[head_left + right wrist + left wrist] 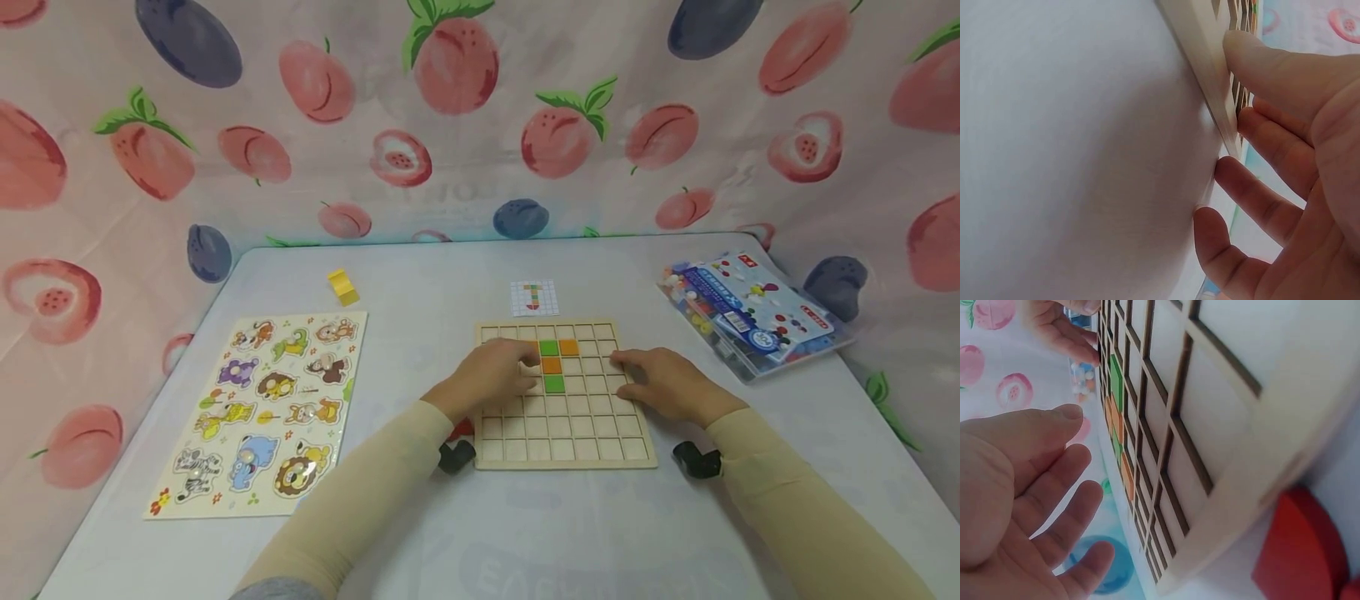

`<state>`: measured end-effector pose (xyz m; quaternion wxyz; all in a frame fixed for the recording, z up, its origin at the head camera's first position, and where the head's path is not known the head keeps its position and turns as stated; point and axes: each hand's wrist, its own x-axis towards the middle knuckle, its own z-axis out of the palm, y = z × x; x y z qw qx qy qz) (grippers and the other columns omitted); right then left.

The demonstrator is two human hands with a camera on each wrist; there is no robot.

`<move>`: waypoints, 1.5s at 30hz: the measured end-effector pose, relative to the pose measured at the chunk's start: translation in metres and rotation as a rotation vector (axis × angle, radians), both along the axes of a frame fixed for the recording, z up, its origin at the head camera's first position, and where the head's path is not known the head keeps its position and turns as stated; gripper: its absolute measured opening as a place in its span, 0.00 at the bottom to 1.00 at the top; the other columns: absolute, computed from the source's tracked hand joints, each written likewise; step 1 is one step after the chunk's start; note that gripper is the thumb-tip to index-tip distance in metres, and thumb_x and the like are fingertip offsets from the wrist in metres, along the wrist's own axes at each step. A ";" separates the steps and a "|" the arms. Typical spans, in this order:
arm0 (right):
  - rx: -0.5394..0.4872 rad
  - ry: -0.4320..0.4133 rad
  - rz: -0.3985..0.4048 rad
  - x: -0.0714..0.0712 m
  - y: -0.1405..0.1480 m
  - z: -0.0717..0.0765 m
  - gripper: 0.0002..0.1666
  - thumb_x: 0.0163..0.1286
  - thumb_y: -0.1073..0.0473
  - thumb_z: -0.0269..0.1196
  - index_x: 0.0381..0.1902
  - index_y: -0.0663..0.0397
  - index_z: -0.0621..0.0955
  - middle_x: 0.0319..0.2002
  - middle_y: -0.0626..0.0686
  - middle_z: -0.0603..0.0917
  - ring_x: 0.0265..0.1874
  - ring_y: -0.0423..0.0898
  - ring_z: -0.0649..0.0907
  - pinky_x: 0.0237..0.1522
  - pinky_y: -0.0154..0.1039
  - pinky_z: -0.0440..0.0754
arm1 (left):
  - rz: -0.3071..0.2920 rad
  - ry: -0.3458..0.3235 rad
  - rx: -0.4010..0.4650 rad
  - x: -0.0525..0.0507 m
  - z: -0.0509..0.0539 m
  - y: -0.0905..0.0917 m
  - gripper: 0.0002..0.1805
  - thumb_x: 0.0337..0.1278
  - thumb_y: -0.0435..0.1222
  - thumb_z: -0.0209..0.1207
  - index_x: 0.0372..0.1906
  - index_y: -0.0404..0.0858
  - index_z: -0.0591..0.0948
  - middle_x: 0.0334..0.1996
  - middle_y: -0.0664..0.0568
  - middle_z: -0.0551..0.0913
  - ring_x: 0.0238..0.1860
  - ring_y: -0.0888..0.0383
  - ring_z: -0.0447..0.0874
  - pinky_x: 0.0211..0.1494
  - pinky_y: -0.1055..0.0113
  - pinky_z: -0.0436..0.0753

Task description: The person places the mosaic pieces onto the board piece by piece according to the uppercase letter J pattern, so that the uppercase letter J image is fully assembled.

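Note:
A wooden grid board lies flat on the table, holding several green and orange square tiles in its upper middle cells. My left hand hovers over the board's left half beside the tiles. Its fingers are loosely bent and apart, with nothing between them in the left wrist view. At the board's right edge, my right hand touches the rim; the right wrist view has its thumb on the frame and the other fingers spread along the side. Behind the board lies a small pattern card showing coloured cells.
Left of the board is an animal picture puzzle, with yellow blocks behind it. A clear plastic box of colourful pieces sits at the back right. Red blocks lie by the board's left edge, partly hidden by my left wrist.

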<state>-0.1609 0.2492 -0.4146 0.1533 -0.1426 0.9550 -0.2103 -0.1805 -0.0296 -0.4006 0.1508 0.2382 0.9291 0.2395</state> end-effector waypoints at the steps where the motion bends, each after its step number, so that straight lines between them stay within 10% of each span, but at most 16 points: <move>1: 0.002 0.002 0.003 0.000 0.000 0.000 0.35 0.69 0.56 0.67 0.70 0.62 0.72 0.66 0.66 0.73 0.66 0.69 0.69 0.65 0.65 0.64 | 0.003 -0.001 0.000 0.000 0.000 -0.002 0.16 0.65 0.39 0.64 0.55 0.43 0.84 0.51 0.56 0.85 0.52 0.57 0.79 0.58 0.61 0.77; 45: -0.005 0.012 0.023 -0.001 0.003 -0.001 0.35 0.68 0.53 0.67 0.69 0.62 0.72 0.64 0.67 0.75 0.63 0.70 0.71 0.63 0.65 0.66 | 0.239 -0.010 0.019 0.025 0.001 -0.086 0.14 0.58 0.35 0.68 0.50 0.42 0.85 0.50 0.51 0.84 0.56 0.51 0.78 0.60 0.55 0.76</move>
